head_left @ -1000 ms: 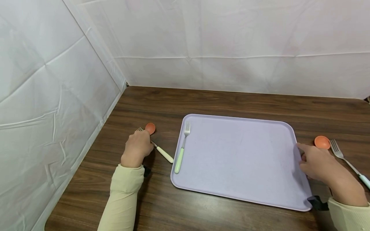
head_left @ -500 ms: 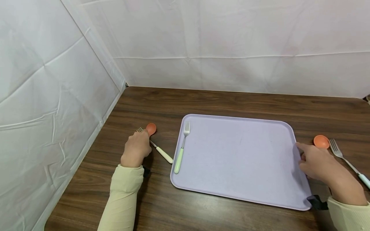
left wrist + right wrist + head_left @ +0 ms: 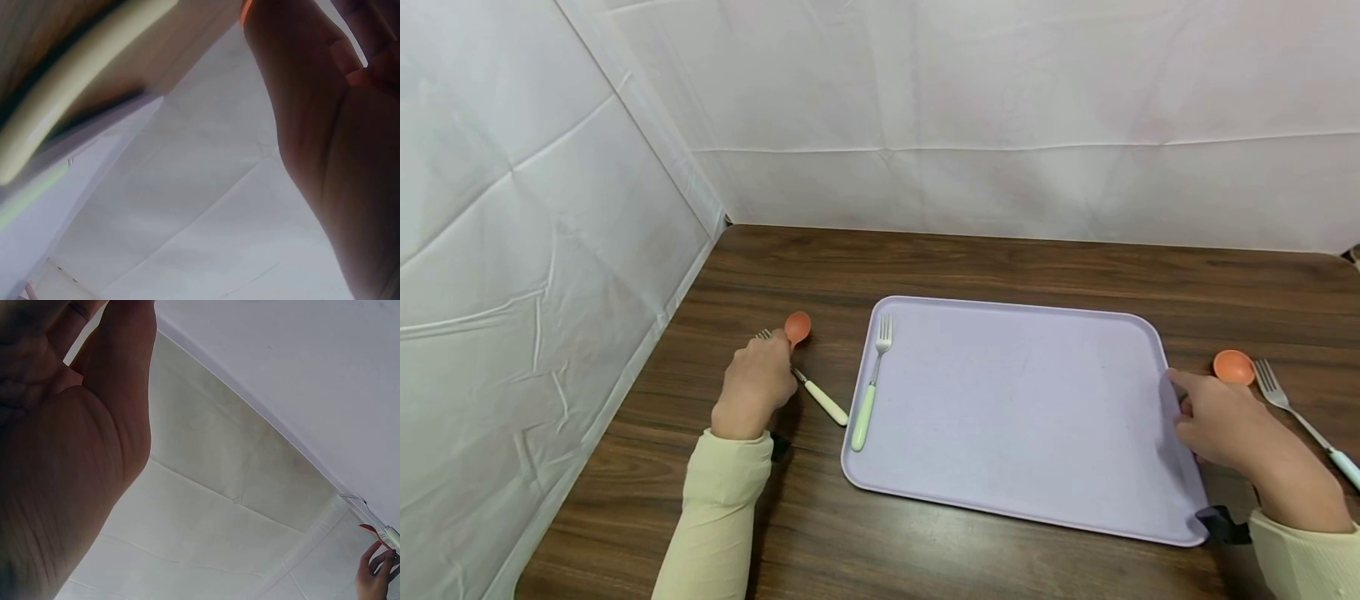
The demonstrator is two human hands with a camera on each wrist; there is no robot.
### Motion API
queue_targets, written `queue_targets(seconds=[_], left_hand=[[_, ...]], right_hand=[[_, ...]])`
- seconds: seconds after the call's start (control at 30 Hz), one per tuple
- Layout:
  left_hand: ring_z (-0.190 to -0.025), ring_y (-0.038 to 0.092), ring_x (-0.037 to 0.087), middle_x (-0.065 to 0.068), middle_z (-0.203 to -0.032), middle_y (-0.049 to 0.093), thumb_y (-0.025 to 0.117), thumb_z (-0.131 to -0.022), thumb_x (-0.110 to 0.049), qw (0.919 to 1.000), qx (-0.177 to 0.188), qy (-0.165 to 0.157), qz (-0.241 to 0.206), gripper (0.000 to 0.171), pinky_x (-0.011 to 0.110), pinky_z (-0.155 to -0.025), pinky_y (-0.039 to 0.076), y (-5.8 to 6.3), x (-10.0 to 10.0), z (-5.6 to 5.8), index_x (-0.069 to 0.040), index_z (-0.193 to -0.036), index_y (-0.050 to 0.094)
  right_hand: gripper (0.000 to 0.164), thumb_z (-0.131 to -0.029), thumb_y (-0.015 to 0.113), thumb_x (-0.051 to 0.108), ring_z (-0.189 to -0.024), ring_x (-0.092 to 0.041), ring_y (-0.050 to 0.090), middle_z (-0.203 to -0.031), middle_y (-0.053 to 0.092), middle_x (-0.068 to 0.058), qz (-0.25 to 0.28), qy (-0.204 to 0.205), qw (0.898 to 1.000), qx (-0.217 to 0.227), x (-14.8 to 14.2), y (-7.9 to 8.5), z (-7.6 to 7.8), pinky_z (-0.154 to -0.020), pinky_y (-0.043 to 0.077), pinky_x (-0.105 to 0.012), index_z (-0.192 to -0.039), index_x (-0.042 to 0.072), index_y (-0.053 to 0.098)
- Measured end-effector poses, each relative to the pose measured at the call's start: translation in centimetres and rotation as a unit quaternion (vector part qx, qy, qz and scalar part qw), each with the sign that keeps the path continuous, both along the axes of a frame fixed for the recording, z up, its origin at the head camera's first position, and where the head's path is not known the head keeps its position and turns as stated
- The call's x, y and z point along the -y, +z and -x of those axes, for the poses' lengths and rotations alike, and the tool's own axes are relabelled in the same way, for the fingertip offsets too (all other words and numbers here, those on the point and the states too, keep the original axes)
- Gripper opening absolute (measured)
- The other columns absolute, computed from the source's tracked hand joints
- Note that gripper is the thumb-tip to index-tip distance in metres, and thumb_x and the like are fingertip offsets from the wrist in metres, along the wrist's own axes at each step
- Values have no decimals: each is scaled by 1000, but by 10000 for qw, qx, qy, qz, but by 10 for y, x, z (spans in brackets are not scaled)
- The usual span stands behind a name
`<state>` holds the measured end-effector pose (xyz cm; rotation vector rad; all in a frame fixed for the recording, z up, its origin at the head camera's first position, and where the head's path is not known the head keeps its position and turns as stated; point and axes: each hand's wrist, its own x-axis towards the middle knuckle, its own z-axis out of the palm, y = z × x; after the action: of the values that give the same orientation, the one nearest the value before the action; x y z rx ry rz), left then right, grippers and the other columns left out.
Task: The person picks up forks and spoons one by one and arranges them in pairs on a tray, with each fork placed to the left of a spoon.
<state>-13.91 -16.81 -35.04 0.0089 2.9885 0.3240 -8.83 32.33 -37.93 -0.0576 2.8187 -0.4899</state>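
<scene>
An orange spoon [image 3: 797,327] is gripped by my left hand [image 3: 756,382], its bowl pointing away past the knuckles and most of its handle hidden. Under that hand a fork with a cream handle [image 3: 825,402] lies slanted on the table, its tines showing beyond the fingers. In the right wrist view, the left hand [image 3: 373,575] is seen from afar with the spoon's bowl raised. At the right rim of the lilac tray [image 3: 1022,417], my right hand [image 3: 1228,421] holds the edge, index finger at the rim and other fingers bent.
A fork with a green handle [image 3: 865,417] lies along the tray's left side. Right of the tray, beyond the right hand, lie a second orange spoon [image 3: 1234,367] and a fork with a pale handle [image 3: 1296,417]. White sheeting [image 3: 985,192] borders the wooden table [image 3: 970,550].
The left hand's spoon has shifted slightly away and to the right, its bowl now tilted. The right hand, tray and forks have stayed in place.
</scene>
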Motion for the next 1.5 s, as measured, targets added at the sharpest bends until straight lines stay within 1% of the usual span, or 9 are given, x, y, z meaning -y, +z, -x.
queue_targets(seconds=[0.1,0.3,0.4,0.57,0.77,1.0,1.1,1.23,1.5], left_hand=[[-62,55,33,17,-77,53,56,-78,1,9998,-152,-67,-64,13,42,-45,43,1,-1,-1,1,-91,52],[-68,57,38,18,-79,54,57,-74,2,9988,-394,-234,-155,17,46,-51,45,3,-3,-2,0,-90,51],[-65,56,37,18,-77,53,57,-72,2,9984,-439,-292,-178,19,46,-51,45,4,-4,-2,1,-89,51],[-65,56,39,17,-75,52,58,-70,-2,9986,-398,-266,-220,22,46,-51,45,4,-8,-1,1,-90,51],[-58,52,33,15,-70,50,58,-70,-4,9983,-350,-280,-379,20,41,-45,41,4,-12,0,-2,-88,49],[-55,47,26,8,-63,47,57,-68,-3,9963,-377,-448,-632,17,34,-43,36,4,-18,0,-6,-81,47],[-55,46,23,6,-62,47,57,-68,-3,9944,-440,-564,-780,21,33,-45,36,5,-21,-1,-4,-88,52],[-56,48,23,5,-62,49,57,-67,-3,9928,-528,-663,-842,34,33,-49,41,6,-25,-1,-1,-100,56],[-57,50,21,2,-60,50,58,-66,-5,9902,-638,-838,-917,41,33,-51,41,4,-32,-1,-2,-106,60]], right_hand=[[59,-76,55,-2,-47,-14,50,-70,50,-9,10,-4,10000,41,0,1,0,-42,40,-33,-127,-22,33],[58,-76,54,-2,-47,-14,50,-69,50,-8,13,6,10000,21,0,1,-1,-42,39,-33,-127,-21,33],[59,-75,56,-2,-47,-14,50,-70,50,-9,0,17,10000,-4,-1,0,-1,-42,40,-33,-126,-21,34],[59,-75,57,-1,-46,-14,49,-70,50,-10,-13,18,10000,7,-2,-1,0,-42,40,-33,-127,-20,35],[59,-75,57,-1,-47,-14,50,-72,51,-11,-23,7,10000,38,-2,-1,0,-42,41,-33,-127,-20,34],[58,-75,58,-1,-45,-14,50,-72,52,-12,-30,48,10000,-58,-2,0,0,-42,41,-33,-125,-21,36],[58,-75,58,-1,-45,-14,49,-70,51,-11,-50,65,9999,-114,-2,0,1,-41,40,-32,-125,-21,36],[58,-75,58,-1,-45,-14,48,-69,51,-10,-55,58,9999,-142,-2,0,1,-41,40,-32,-124,-21,37],[57,-75,58,-2,-45,-14,48,-68,50,-9,-64,72,9998,-182,0,1,0,-41,39,-33,-124,-21,37]])
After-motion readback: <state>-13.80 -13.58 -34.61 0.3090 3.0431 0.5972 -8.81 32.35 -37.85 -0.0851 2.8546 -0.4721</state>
